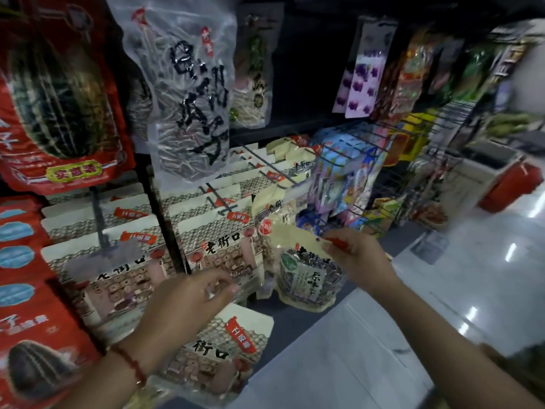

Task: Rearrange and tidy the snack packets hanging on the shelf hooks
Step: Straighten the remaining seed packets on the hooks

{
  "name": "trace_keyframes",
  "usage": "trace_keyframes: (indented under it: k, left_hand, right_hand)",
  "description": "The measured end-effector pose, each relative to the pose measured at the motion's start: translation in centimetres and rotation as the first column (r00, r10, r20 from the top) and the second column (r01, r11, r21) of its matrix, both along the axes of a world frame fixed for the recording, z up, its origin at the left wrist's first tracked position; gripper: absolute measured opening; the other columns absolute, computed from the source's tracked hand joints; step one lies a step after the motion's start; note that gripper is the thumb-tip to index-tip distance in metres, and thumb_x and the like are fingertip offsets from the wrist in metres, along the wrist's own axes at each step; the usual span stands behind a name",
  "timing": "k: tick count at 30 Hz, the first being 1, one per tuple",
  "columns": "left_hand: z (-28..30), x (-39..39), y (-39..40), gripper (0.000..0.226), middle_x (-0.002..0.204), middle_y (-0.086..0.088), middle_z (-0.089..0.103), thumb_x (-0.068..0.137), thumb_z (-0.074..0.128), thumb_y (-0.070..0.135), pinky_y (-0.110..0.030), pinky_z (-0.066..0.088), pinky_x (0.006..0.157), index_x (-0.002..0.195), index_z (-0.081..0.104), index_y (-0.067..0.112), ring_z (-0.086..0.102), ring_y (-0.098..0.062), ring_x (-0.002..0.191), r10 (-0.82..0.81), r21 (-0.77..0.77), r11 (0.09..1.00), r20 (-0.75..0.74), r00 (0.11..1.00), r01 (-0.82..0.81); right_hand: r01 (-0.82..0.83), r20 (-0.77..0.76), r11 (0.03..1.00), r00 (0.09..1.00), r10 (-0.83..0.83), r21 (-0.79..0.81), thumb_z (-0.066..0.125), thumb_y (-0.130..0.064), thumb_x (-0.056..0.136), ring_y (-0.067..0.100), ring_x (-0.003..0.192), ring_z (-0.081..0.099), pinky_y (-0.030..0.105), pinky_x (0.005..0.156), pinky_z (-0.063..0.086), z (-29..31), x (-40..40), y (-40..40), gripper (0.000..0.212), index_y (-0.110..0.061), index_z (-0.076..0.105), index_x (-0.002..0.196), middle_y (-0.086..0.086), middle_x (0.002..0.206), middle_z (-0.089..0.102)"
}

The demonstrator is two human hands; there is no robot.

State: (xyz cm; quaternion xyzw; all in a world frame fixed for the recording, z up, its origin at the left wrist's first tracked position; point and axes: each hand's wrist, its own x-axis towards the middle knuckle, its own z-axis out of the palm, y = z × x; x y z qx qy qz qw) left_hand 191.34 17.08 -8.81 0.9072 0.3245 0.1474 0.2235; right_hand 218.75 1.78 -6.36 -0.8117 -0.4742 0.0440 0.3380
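My right hand (pixel 355 255) pinches the top corner of a cream seed packet (pixel 306 276) with a clear window and a green label, holding it just in front of the hooks. My left hand (pixel 188 299) hovers lower left with its fingers curled near the bottom edge of the cream packets (pixel 218 249) hanging in rows; whether it grips anything is unclear. Another cream packet (pixel 233 346) hangs below my left wrist. Black metal hooks (pixel 265 163) stick out above the rows.
Large red seed bags (pixel 59 98) hang at the left, and a clear seed bag (pixel 188 93) hangs above the middle. Colourful packets (pixel 345 178) fill the hooks to the right. A red bin (pixel 510 184) stands on the glossy floor (pixel 442 290).
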Motion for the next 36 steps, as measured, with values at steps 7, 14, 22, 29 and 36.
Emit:
trace_keyframes:
  k: [7,14,22,29,36]
  left_hand:
    - [1.1,7.2,-1.3,0.078,0.067,0.000,0.066,0.085,0.041,0.076,-0.032,0.053,0.053,0.150,0.005,0.051,0.064,-0.011,0.061,-0.099,0.139,0.984,-0.113,0.989,0.115]
    - [0.6,15.6,-2.4,0.057,0.049,0.002,0.046,0.081,0.050,0.074,-0.028,0.027,0.046,0.068,0.059,0.019,0.035,-0.008,0.042,-0.025,-0.179,0.983,0.094,0.995,0.042]
    - [-1.2,28.6,-2.9,0.050,0.053,0.003,0.032,0.091,0.057,0.057,-0.029,0.023,0.052,0.060,0.040,0.021,0.028,-0.010,0.045,0.176,-0.265,0.959,0.265,0.948,-0.104]
    - [-1.2,35.8,-2.0,0.047,0.045,0.010,0.027,0.095,0.054,0.051,-0.029,0.020,0.050,0.062,0.043,0.019,0.024,-0.008,0.040,0.380,-0.356,0.893,0.267,0.886,-0.276]
    - [-0.8,38.8,0.7,0.056,0.053,0.004,0.027,0.094,0.054,0.052,-0.030,0.021,0.053,0.063,0.039,0.007,0.025,-0.011,0.046,0.476,-0.307,0.870,0.310,0.823,-0.387]
  right_hand:
    - [-0.142,0.388,0.987,0.916,0.103,0.074,0.062,-0.025,0.092,0.014,0.071,0.056,0.027,0.067,0.045,-0.1,2.5,-1.2,0.015,-0.019,0.075,0.091,-0.007,0.079,0.068]
    - [-0.263,0.234,0.958,0.944,0.232,0.112,0.061,-0.032,0.092,-0.003,0.074,0.049,0.011,0.071,0.037,-1.0,9.2,-0.8,0.014,-0.025,0.073,0.094,-0.020,0.076,0.058]
    - [-0.206,-0.392,0.958,0.879,0.271,0.200,0.068,-0.022,0.090,0.004,0.077,0.069,0.017,0.067,0.054,-2.3,22.1,2.3,0.010,-0.015,0.075,0.093,-0.006,0.087,0.074]
    - [-0.270,-0.511,0.949,0.800,0.314,0.161,0.076,-0.021,0.084,0.004,0.073,0.070,0.015,0.064,0.050,-2.9,30.4,8.1,0.008,-0.016,0.076,0.090,-0.005,0.082,0.075]
    - [-0.286,-0.532,0.941,0.777,0.337,0.179,0.078,-0.013,0.080,0.001,0.053,0.061,0.014,0.052,0.046,-1.4,33.2,11.9,0.009,-0.017,0.071,0.077,-0.008,0.062,0.069]
